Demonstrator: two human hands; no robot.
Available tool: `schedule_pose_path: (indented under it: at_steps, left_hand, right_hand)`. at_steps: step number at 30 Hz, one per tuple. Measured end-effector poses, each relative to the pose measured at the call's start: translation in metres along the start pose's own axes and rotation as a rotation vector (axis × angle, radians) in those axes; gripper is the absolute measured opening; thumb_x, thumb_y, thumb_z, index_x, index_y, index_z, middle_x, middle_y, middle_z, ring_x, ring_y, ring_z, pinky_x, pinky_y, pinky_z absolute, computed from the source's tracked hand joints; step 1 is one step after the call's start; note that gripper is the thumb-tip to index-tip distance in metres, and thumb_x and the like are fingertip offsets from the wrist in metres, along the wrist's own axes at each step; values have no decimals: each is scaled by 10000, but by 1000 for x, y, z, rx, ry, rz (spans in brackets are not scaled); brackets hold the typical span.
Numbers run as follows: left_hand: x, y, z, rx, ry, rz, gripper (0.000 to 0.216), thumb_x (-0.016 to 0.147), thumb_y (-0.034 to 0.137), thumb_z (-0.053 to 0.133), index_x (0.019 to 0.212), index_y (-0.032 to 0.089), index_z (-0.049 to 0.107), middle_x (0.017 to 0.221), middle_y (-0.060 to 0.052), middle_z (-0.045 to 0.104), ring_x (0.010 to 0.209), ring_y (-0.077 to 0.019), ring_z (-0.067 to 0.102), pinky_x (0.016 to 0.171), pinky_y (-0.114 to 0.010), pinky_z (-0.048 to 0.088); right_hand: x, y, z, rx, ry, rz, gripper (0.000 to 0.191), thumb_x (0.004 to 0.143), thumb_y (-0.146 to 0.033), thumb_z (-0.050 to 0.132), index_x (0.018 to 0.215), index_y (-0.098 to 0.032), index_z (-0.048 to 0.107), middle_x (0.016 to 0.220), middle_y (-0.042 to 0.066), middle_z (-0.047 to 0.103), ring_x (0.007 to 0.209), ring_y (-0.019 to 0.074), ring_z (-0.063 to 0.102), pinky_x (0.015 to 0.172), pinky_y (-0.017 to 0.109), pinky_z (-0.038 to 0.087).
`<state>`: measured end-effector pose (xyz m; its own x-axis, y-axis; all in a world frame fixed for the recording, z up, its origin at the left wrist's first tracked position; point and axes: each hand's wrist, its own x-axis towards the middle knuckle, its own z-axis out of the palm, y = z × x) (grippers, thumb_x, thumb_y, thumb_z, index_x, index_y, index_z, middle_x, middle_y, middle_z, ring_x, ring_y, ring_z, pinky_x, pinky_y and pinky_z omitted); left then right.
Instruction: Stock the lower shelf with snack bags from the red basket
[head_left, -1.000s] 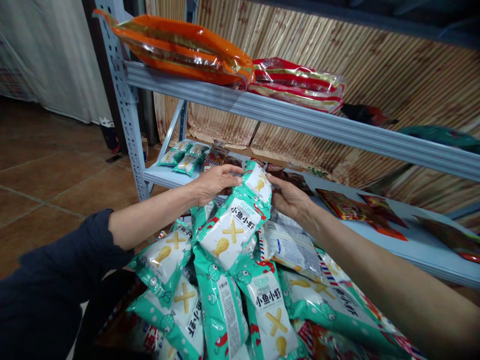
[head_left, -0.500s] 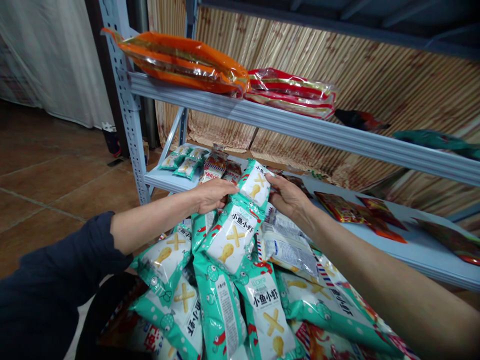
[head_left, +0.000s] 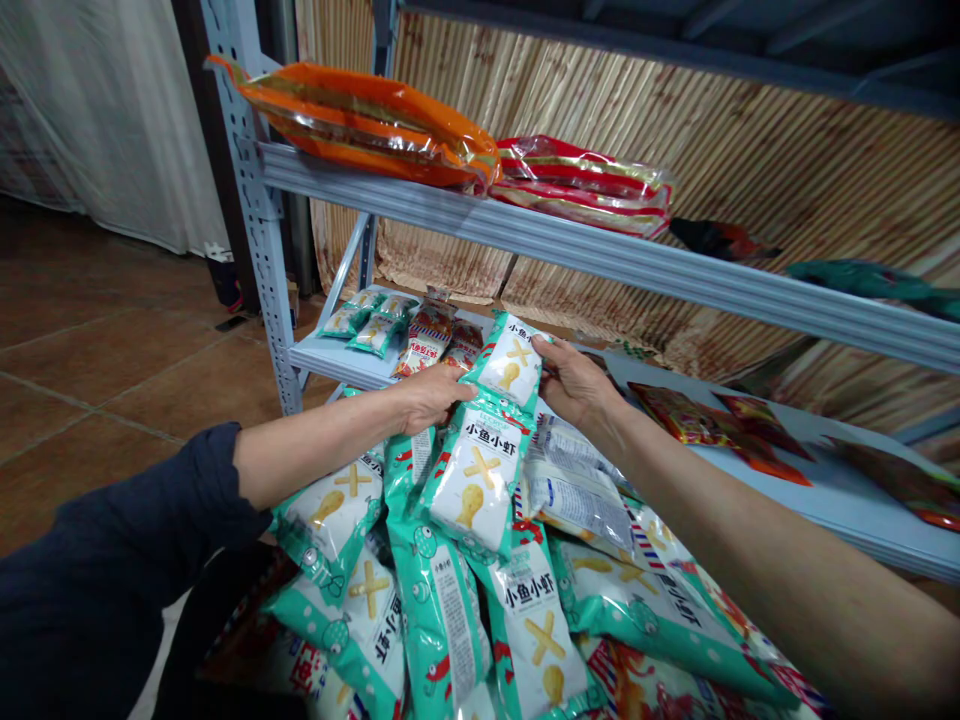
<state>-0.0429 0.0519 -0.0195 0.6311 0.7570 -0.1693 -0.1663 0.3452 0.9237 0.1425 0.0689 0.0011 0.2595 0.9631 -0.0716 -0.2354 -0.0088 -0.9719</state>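
From far off, my left hand (head_left: 442,398) and right hand (head_left: 576,382) pinch one green snack pack (head_left: 513,360) | it's over the far end of a pile of packs (head_left: 534,605), near the low shelf (head_left: 840,495) | a loose pinch could let it slip

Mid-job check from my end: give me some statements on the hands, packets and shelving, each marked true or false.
1. The left hand and right hand are both on the top green-and-white packet. True.
2. That packet shows its plain back to the camera. False: its front, with pictured snacks, faces the camera.
3. Small green packets lie at the left end of the lower shelf. True.
4. The red-striped bag lies right of the orange bag. True.
5. The orange bag is on the lower shelf. False: it lies on the shelf above.
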Motion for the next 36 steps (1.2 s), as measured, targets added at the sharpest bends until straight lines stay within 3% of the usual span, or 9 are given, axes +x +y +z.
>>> schedule_pose_path:
  at_steps: [7,12,16,23,36]
  left_hand:
    - [3,-10,-1,5,83,4,321,657,-31,465,913,123,583,754,-35,657,663,-133,602,635,-262,471]
    - [2,-8,0,24,99,-8,324,589,-69,448,828,108,574,709,-42,644,679,-141,601,611,-242,456]
    - [4,-6,2,-42,68,9,441,590,-73,469,968,127,576,808,-47,658,723,-146,605,680,-277,470]
    - [6,-8,2,-165,45,72,239,785,134,540,1018,157,589,906,-64,655,780,-142,611,775,-310,462]
    - [22,-22,-12,-174,-36,149,180,757,168,594,925,104,606,899,-97,651,764,-163,611,749,-320,474]
  right_hand:
    - [5,5,3,29,4,38,85,722,-149,576,760,-212,534,623,-57,610,536,94,568,640,265,513]
    - [2,9,9,37,-28,104,46,755,-151,539,769,-191,558,666,-15,643,606,125,602,682,299,519]
    - [-1,10,15,35,-62,59,97,773,-115,517,784,-201,559,761,-18,668,678,124,619,707,298,523]
    - [-3,8,15,15,-80,14,113,747,-134,576,804,-231,568,792,-46,670,698,111,622,703,269,530]
    - [-6,3,21,20,-61,79,37,791,-208,541,797,-188,572,727,8,683,665,156,632,699,336,530]
